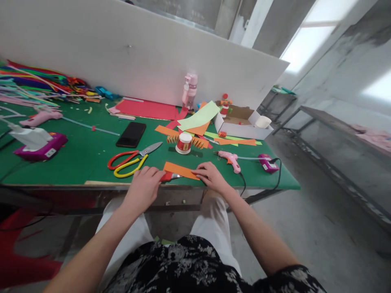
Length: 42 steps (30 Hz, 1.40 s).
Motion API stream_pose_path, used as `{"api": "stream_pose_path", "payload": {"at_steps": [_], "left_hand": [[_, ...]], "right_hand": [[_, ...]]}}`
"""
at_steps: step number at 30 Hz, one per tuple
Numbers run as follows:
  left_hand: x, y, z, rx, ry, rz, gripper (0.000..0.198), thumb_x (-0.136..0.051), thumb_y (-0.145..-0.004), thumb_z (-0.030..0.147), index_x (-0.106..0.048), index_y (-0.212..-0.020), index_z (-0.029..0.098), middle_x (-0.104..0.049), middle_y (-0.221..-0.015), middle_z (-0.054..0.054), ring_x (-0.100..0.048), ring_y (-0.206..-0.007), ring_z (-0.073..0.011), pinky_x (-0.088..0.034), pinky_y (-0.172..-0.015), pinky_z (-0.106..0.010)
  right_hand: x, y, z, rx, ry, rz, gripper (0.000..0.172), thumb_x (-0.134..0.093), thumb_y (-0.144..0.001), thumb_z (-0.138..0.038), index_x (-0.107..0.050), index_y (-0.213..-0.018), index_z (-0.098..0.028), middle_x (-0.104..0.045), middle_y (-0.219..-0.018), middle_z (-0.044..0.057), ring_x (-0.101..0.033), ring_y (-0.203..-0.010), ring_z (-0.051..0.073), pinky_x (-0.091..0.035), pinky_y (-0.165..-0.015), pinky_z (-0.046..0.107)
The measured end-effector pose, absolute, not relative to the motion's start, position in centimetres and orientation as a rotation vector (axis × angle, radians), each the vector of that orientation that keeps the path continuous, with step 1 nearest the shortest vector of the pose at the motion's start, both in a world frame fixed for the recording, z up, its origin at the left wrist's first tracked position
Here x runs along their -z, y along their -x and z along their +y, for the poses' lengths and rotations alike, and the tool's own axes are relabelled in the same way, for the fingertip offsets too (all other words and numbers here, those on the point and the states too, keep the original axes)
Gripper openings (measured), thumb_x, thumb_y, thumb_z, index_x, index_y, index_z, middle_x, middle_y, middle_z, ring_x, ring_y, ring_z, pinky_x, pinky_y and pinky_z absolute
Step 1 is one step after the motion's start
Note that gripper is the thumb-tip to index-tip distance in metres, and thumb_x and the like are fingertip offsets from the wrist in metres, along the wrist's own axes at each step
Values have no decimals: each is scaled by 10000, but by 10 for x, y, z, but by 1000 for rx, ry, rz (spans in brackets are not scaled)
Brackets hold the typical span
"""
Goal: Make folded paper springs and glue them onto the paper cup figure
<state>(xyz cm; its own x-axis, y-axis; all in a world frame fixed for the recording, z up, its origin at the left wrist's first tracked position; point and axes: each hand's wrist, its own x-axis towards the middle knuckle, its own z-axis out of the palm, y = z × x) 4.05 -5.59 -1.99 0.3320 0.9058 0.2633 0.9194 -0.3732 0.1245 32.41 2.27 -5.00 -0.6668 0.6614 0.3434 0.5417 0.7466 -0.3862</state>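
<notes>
An orange paper strip (181,169) lies at the front edge of the table. My right hand (213,176) pinches its right end between thumb and fingers. At the strip's left end, my left hand (146,185) is closed on a red piece (166,176) with a silvery, blade-like part beside it; its exact kind is unclear, and the hand and strip partly cover it. Just beyond the strip stands a white paper cup (184,143) with a red band and folded orange paper arms on both sides. Large scissors (134,159) with one red and one yellow handle lie left of it.
A black phone (131,134) lies behind the scissors. To the right are a pink glue gun (229,159) and a purple power socket (269,162). Coloured paper strips (200,116), a pink bottle (191,89) and a white box (244,129) stand or lie farther back.
</notes>
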Motion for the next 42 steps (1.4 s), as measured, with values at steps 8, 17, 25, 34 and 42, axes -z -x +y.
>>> {"api": "stream_pose_path", "payload": {"at_steps": [8,17,25,34,42], "left_hand": [[23,-45,-56,498,2553,-1701,342,-391,-906,126,-649,-1124,181,-642,-1053,-124,-542,-930,-271,-409,-756,-402],[25,-43,-51,487,2561,-1706,355,-380,-918,155,-662,-1132,189,-650,-1057,-127,-555,-921,-275,-406,-733,-400],[28,-46,-51,540,2582,-1645,347,-392,-907,155,-655,-1126,211,-660,-1032,-102,-553,-915,-255,-431,-771,-392],[29,-50,-52,554,2621,-1639,353,-407,-892,160,-674,-1120,194,-656,-1027,-125,-565,-918,-269,-442,-763,-391],[28,-59,-51,520,2655,-1638,370,-377,-913,174,-683,-1121,181,-656,-1007,-128,-564,-879,-265,-428,-723,-380]], "right_hand": [[47,-322,21,-382,967,-2462,285,-514,-969,-342,-711,-1155,-253,-624,-1017,93,-542,-959,213,-434,-871,379],[50,-319,26,-377,992,-2478,267,-572,-937,-375,-725,-1136,-286,-623,-1020,77,-530,-942,205,-404,-858,361],[50,-317,24,-364,1005,-2490,273,-557,-944,-370,-718,-1149,-287,-615,-1026,75,-519,-942,202,-391,-863,355],[52,-316,25,-372,1029,-2486,262,-545,-954,-348,-721,-1143,-304,-613,-1019,70,-501,-924,200,-387,-846,350],[51,-317,24,-395,1040,-2480,266,-528,-963,-265,-721,-1140,-316,-612,-1014,65,-494,-912,196,-390,-848,347]]}}
